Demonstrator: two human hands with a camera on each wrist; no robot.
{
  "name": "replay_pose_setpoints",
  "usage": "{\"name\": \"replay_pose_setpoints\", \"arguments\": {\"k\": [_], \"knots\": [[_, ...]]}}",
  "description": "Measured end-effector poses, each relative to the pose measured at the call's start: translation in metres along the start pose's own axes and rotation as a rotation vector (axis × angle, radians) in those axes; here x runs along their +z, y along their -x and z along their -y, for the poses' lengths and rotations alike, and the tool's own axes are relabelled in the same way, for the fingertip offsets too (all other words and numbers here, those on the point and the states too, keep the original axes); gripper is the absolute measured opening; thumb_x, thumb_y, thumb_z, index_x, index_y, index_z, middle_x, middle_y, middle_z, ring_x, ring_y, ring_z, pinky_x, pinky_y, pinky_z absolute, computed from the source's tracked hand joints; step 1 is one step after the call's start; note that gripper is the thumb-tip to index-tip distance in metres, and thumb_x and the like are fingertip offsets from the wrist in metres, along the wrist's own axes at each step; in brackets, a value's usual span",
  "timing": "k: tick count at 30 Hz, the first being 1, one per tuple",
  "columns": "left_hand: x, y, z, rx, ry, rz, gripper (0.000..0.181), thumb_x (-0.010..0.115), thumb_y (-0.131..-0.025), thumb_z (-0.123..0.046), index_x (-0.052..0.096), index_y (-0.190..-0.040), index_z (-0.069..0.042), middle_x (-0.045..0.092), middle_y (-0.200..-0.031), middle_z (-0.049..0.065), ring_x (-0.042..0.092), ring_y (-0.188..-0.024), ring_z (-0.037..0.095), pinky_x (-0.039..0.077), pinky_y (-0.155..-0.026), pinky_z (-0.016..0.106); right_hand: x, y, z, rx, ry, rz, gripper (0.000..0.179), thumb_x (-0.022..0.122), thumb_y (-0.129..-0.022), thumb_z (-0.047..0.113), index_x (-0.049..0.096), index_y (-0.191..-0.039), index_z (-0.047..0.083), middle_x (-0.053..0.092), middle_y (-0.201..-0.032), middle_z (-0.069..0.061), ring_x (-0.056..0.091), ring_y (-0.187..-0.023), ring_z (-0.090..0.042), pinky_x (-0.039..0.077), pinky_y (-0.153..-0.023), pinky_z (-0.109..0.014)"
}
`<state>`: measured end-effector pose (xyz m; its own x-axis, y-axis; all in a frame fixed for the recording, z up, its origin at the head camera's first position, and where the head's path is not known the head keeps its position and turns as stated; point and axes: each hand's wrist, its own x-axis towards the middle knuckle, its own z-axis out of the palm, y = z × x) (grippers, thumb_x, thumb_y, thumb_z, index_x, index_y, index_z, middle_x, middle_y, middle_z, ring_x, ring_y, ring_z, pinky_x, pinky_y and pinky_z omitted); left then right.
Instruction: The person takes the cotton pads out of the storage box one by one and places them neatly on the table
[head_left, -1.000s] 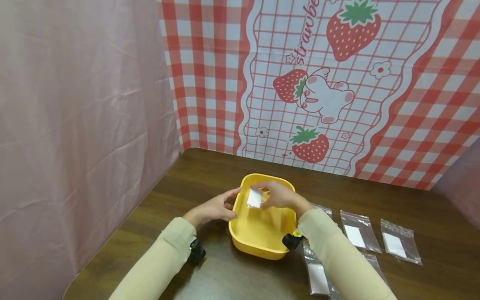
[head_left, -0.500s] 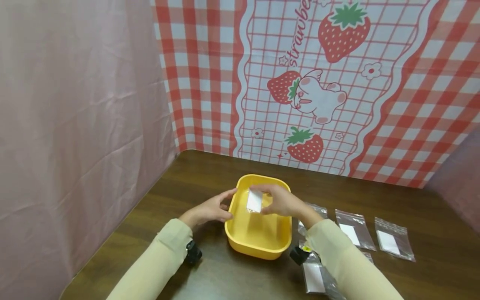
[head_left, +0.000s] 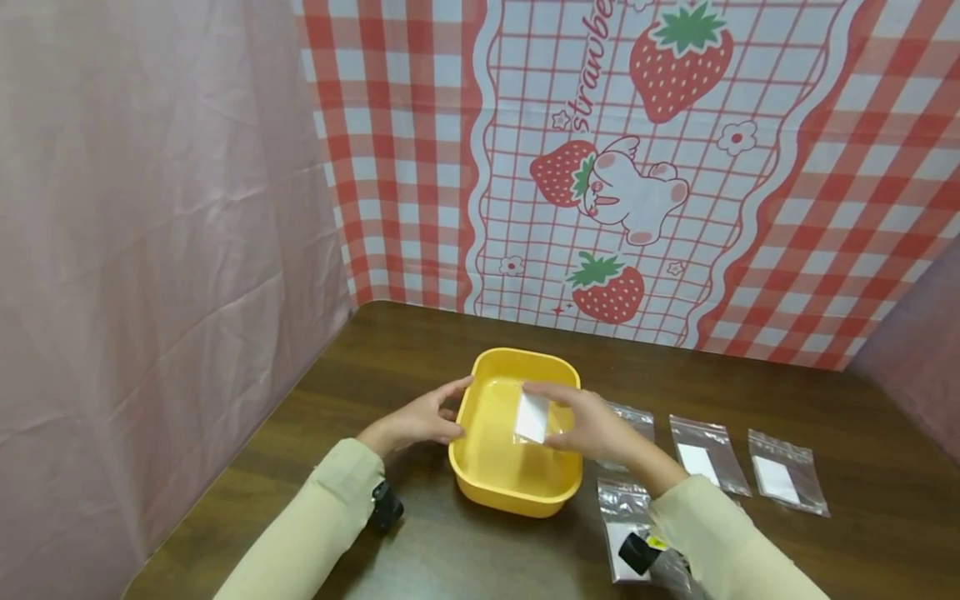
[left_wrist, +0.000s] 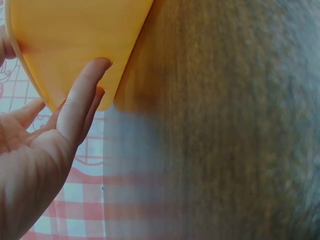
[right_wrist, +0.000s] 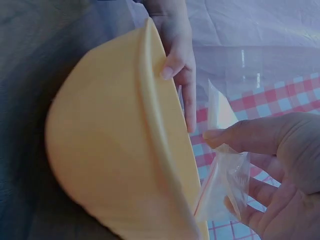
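Observation:
A yellow plastic tub (head_left: 517, 500) stands on the table. My left hand (head_left: 416, 421) is at its left side, with extended fingers (left_wrist: 80, 100) against the outer wall and near the rim. Over the tub my right hand (head_left: 592, 421) pinches a small clear zip bag (head_left: 532, 417) with a white card-like piece inside. In the right wrist view, thumb and fingers hold the crinkled bag (right_wrist: 225, 185), which hangs beside the tub's rim (right_wrist: 150, 100). What the white piece is cannot be told.
Right of the tub lie several flat zip bags with white pieces, among them a middle bag (head_left: 708, 454), a far right bag (head_left: 787, 473) and a near bag (head_left: 622, 533), partly under the right forearm. A strawberry-print cloth (head_left: 600, 167) hangs behind the brown table (head_left: 420, 350).
My right hand has drawn the zip bag slightly right and toward me, still over the tub. The left hand stays at the tub's side. The view has shifted a little.

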<state>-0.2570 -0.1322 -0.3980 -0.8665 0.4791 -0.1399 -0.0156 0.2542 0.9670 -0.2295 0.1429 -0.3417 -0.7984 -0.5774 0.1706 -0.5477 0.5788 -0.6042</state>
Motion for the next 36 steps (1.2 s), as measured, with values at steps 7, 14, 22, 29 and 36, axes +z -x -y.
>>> {"name": "replay_pose_setpoints", "arguments": {"k": [7, 14, 22, 29, 36], "knots": [[0.001, 0.0, -0.001, -0.006, -0.002, -0.006, 0.086, 0.065, -0.076, 0.0, 0.023, -0.149, -0.017, 0.025, -0.145, 0.014, 0.054, -0.105, 0.026, 0.052, -0.077, 0.035, 0.0, 0.024, -0.005, -0.075, 0.016, -0.079, 0.067, 0.076, -0.069, -0.003, 0.053, -0.132, 0.007, 0.052, -0.132, -0.01, 0.053, -0.108, -0.031, 0.048, -0.083, -0.045], [0.002, 0.0, -0.001, -0.014, -0.004, -0.013, 0.085, 0.065, -0.076, 0.001, 0.023, -0.149, -0.017, 0.025, -0.145, 0.014, 0.054, -0.106, 0.027, 0.052, -0.077, 0.036, -0.001, 0.053, -0.014, -0.135, 0.061, -0.206, 0.074, 0.08, -0.063, -0.005, 0.054, -0.131, 0.007, 0.051, -0.133, -0.006, 0.049, -0.117, -0.031, 0.041, -0.093, -0.047], [0.001, 0.0, -0.001, -0.033, -0.01, -0.021, 0.085, 0.066, -0.076, -0.001, 0.024, -0.149, -0.018, 0.026, -0.144, 0.013, 0.054, -0.105, 0.026, 0.051, -0.078, 0.036, -0.006, 0.088, -0.024, -0.208, 0.096, -0.285, 0.078, 0.081, -0.06, -0.007, 0.053, -0.131, 0.01, 0.051, -0.134, -0.006, 0.045, -0.122, -0.016, 0.04, -0.092, -0.02], [0.001, 0.001, -0.002, -0.027, -0.009, -0.026, 0.086, 0.067, -0.076, -0.002, 0.024, -0.149, -0.018, 0.026, -0.144, 0.014, 0.053, -0.107, 0.028, 0.051, -0.078, 0.036, -0.014, 0.117, -0.041, -0.218, 0.094, -0.275, 0.079, 0.08, -0.061, -0.006, 0.051, -0.133, 0.009, 0.049, -0.135, -0.006, 0.037, -0.123, 0.001, 0.033, -0.093, -0.012], [0.001, 0.0, 0.0, -0.019, -0.002, -0.01, 0.085, 0.066, -0.077, -0.001, 0.023, -0.149, -0.017, 0.025, -0.144, 0.014, 0.053, -0.107, 0.027, 0.051, -0.078, 0.036, -0.023, 0.145, -0.058, -0.222, 0.088, -0.25, 0.081, 0.08, -0.059, -0.008, 0.05, -0.133, 0.004, 0.049, -0.136, -0.008, 0.038, -0.123, 0.001, 0.034, -0.091, -0.009]]}}
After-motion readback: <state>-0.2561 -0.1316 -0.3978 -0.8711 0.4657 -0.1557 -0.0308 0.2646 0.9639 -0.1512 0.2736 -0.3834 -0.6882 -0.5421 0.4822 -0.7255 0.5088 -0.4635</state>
